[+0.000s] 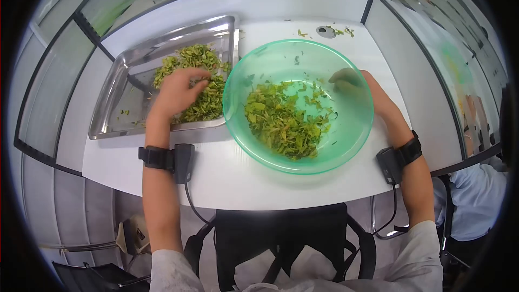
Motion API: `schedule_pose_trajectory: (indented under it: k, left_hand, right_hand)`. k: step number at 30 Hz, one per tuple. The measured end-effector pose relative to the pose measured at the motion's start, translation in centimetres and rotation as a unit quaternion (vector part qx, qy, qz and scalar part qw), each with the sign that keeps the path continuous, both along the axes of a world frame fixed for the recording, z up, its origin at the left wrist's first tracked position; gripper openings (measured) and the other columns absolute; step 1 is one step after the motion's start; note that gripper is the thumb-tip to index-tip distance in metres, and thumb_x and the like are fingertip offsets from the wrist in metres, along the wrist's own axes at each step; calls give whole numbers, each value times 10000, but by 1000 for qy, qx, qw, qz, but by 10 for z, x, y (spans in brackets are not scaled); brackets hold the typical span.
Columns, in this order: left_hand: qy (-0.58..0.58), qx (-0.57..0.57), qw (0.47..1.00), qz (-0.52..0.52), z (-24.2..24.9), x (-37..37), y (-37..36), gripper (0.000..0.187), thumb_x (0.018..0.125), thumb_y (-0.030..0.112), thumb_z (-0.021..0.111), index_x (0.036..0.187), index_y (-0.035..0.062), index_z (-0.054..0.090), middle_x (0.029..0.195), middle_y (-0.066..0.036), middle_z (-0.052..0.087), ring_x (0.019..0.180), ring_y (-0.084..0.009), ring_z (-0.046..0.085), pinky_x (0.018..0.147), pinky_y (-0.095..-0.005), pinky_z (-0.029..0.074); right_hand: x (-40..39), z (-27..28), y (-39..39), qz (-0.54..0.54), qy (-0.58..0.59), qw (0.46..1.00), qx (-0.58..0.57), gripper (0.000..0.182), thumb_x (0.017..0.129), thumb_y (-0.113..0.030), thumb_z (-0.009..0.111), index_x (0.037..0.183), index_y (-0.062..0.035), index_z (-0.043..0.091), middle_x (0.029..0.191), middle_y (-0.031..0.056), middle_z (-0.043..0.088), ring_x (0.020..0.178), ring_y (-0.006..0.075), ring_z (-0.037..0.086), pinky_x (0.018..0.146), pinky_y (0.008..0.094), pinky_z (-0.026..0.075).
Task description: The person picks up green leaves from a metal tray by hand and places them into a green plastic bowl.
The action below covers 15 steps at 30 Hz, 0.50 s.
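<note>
My left hand [181, 91] is over the pile of green leaves [208, 100] in the metal tray [111, 113], its fingers curled at the leaves; whether a leaf is between them is too small to tell. A translucent green bowl [346, 146] stands right of the tray, with more chopped leaves [286, 121] gathered in its left and lower part. My right hand [351, 82] is at the bowl's right side, behind or against the wall, and shows blurred through the green plastic.
The white desk [216, 184] has low partitions around it. Near the back right are a round cable hole [325, 32] and leaf scraps [346, 32]. A black device with a cable is strapped to each forearm. Another person's clothing [478, 200] shows at the right edge.
</note>
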<state>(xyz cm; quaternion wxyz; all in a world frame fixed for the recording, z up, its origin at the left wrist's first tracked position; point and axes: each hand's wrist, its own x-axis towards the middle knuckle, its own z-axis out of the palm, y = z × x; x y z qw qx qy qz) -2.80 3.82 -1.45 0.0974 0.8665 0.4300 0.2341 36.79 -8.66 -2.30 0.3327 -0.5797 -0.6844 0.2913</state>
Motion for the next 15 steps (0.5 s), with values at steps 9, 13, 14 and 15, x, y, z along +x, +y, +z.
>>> schedule_pose_trajectory:
  k: [9,13,14,15]
  left_hand:
    - [-112,-69,991,19,12,11,-7,149,814,-11,632,952,28,673,865,-42,688,784,-145,647,762,-268,508]
    - [-60,-31,997,-28,9,10,-4,247,820,-19,598,1053,52,640,1040,-78,653,973,-208,607,879,-320,470]
    - [-15,36,998,-50,5,8,-4,283,820,-13,591,1091,61,624,1108,-91,633,1047,-233,581,929,-345,447]
    - [58,-26,998,-26,5,5,-4,343,818,19,594,1155,79,588,1216,-109,581,1164,-278,508,1013,-387,374]
  right_hand:
    - [0,2,-2,5,-19,1000,15,246,863,-221,591,989,-18,650,860,126,671,792,198,624,750,323,488]
    - [2,1,0,10,-12,1000,27,246,856,-224,595,989,-25,654,863,128,672,790,206,626,748,328,487]
    - [2,0,0,9,-20,999,31,245,854,-224,595,989,-28,655,865,129,672,790,209,628,749,330,487]
    - [2,-1,0,5,-23,999,34,245,851,-224,594,990,-33,658,872,132,673,791,213,630,754,332,488]
